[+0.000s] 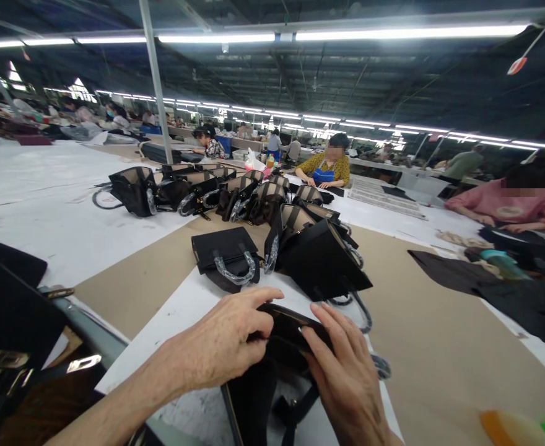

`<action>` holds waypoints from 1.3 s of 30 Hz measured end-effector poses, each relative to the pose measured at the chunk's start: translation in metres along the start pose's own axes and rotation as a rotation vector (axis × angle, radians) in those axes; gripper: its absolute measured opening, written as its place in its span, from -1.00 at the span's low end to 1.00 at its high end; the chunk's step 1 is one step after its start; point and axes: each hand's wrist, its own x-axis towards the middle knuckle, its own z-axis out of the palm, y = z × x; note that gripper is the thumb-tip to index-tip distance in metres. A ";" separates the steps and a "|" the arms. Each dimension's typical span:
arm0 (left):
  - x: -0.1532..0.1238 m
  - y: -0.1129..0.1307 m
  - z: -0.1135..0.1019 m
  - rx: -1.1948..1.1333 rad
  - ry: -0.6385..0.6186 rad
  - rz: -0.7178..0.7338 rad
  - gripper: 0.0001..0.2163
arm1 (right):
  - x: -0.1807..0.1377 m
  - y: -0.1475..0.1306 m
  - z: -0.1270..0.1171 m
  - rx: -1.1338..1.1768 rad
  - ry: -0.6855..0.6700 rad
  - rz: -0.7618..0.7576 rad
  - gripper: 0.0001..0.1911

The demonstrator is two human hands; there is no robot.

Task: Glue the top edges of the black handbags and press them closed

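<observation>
A black handbag (251,399) lies in front of me at the bottom centre, its upper edge between my hands. Curled fingers of my left hand (238,334) grip the left end of that edge, the index finger stretched over it. On the other side, my right hand (344,359) holds the rim, with its fingers lying along the top and the palm against the side. A dark strap hangs below, and plastic-wrapped handle material shows beyond my right hand. The inside of the bag is mostly in shadow.
Just beyond stand a small black handbag (228,251) with wrapped handles and a larger tilted one (321,260). Several more bags (133,189) line up behind. Black bags with metal fittings (7,359) sit at left. Dark fabric pieces (449,272) lie right. Co-workers (326,167) sit across the table.
</observation>
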 end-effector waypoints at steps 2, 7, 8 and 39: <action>-0.001 0.000 -0.001 0.017 -0.009 0.006 -0.88 | 0.000 0.000 0.001 -0.039 -0.029 -0.042 -0.78; 0.001 0.002 -0.002 0.021 -0.044 0.045 -0.88 | 0.004 -0.003 -0.002 -0.060 -0.144 -0.118 -0.87; 0.002 0.002 -0.002 0.017 -0.051 0.051 -0.89 | 0.006 -0.002 -0.004 -0.035 -0.163 -0.119 -0.85; 0.001 0.003 0.004 -0.159 0.040 -0.104 -0.88 | 0.038 -0.026 -0.013 -0.019 -0.586 -0.114 -0.68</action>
